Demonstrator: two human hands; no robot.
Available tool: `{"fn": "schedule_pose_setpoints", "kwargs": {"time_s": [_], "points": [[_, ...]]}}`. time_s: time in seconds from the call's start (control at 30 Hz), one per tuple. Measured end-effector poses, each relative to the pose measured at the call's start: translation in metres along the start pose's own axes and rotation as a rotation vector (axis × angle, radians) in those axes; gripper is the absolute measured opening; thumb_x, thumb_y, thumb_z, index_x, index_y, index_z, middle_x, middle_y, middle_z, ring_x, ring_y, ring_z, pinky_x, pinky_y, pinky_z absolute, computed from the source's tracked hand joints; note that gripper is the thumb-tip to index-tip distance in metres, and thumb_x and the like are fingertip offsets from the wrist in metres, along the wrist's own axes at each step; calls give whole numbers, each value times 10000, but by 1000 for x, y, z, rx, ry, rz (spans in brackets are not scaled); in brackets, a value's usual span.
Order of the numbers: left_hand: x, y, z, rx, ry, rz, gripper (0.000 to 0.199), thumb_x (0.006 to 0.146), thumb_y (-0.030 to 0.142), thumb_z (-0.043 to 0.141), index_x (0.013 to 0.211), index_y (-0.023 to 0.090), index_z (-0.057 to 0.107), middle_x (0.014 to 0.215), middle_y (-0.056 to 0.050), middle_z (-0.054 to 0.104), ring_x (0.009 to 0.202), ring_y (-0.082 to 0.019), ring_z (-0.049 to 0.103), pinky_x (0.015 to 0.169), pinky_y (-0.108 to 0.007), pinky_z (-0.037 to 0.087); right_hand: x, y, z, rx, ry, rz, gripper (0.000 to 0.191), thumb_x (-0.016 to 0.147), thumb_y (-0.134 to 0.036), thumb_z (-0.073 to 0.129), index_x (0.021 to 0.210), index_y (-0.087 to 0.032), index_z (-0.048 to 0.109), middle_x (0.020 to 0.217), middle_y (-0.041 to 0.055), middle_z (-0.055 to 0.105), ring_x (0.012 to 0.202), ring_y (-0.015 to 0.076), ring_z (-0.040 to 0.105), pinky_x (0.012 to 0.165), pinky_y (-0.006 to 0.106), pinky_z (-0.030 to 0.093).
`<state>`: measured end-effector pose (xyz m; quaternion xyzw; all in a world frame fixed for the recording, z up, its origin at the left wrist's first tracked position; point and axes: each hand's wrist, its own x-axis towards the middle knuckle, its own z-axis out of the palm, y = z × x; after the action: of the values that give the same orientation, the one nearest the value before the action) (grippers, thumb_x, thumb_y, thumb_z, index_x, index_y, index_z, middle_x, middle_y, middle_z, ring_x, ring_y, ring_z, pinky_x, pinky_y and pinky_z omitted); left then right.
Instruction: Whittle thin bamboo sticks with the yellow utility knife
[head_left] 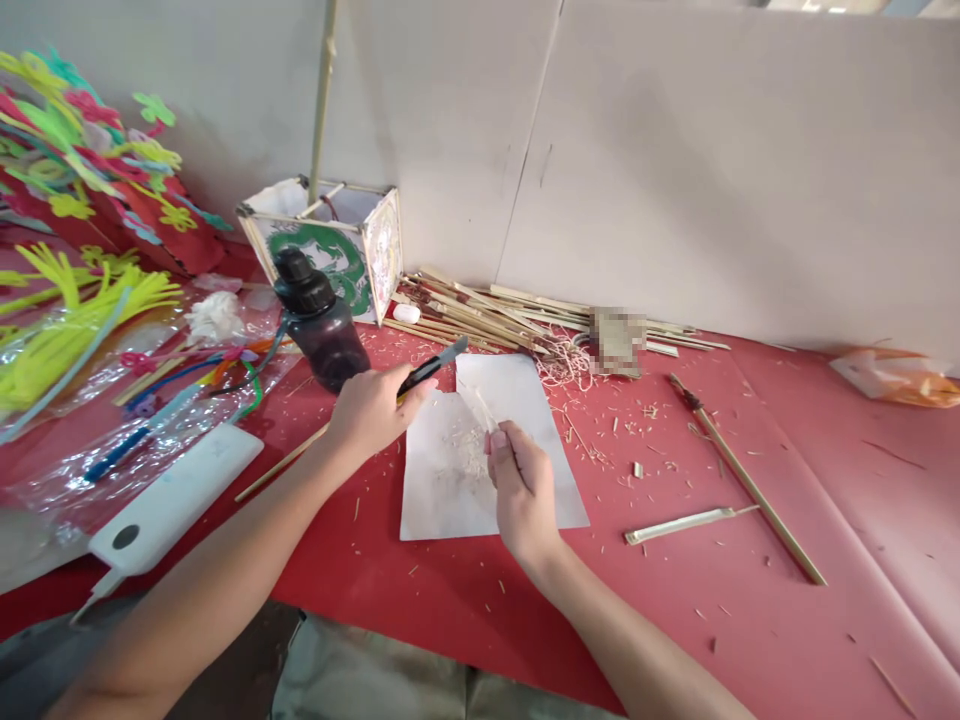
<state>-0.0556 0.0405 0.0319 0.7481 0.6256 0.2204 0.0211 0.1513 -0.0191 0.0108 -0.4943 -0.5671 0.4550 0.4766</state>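
My left hand [367, 420] is closed around a dark-handled utility knife [429, 372], its blade pointing up and to the right. In my right hand [523, 485], a thin pale strip [477, 408] is pinched between thumb and fingers; its material is hard to make out. The strip's free end reaches up and left toward the knife, with a gap between them. Beneath both lies a sheet of white paper [442, 510] sprinkled with fine shavings, on the red tabletop [450, 610]. A dark bottle [324, 335] with a black cap stands just beyond my left hand.
A paper-sided lantern frame [315, 235] stands by the wall, near a pile of bamboo sticks [480, 315]. Colourful pipe cleaners [82, 310] and a white power bank [180, 495] are at left. A bamboo stick [757, 490] and an orange-and-white plastic bag [896, 375] lie right.
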Motion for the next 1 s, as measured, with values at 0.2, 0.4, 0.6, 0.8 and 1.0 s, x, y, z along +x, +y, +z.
{"fn": "schedule_pose_setpoints", "kwargs": {"time_s": [0.2, 0.4, 0.6, 0.8, 1.0], "points": [[-10, 11, 0, -232, -112, 175, 417, 976, 554, 420, 836, 202, 595, 597, -11, 586, 574, -181, 595, 546, -277, 292, 11, 10, -2, 97, 71, 23, 381, 996, -505, 459, 746, -218, 469, 617, -49, 358, 532, 109, 292, 485, 258, 240], [-14, 22, 10, -322, -329, 306, 406, 965, 555, 451, 846, 204, 616, 609, -6, 598, 548, -159, 574, 534, -269, 313, 10, 14, 0, 160, 59, -9, 376, 991, -516, 480, 762, -217, 473, 620, -53, 354, 524, 104, 266, 484, 261, 232], [-14, 20, 10, -254, -329, 300, 432, 962, 589, 431, 878, 217, 633, 650, -27, 640, 609, -193, 627, 551, -277, 340, 7, 13, 0, 113, 68, -18, 356, 994, -507, 469, 781, -222, 476, 613, -55, 348, 529, 112, 275, 492, 263, 241], [-17, 29, 15, -25, -200, 211, 499, 950, 647, 398, 1015, 238, 676, 681, -69, 687, 599, -238, 646, 527, -296, 318, 14, 10, -4, 62, 92, 0, 359, 1005, -465, 448, 740, -225, 419, 629, -52, 337, 547, 112, 280, 498, 264, 235], [0, 5, 4, 61, -40, -47, 520, 973, 614, 371, 870, 199, 666, 615, -78, 647, 551, -238, 617, 526, -300, 259, 4, 6, 0, 27, 15, -3, 364, 1025, -469, 412, 768, -217, 464, 616, -49, 358, 544, 114, 314, 502, 268, 245]]}}
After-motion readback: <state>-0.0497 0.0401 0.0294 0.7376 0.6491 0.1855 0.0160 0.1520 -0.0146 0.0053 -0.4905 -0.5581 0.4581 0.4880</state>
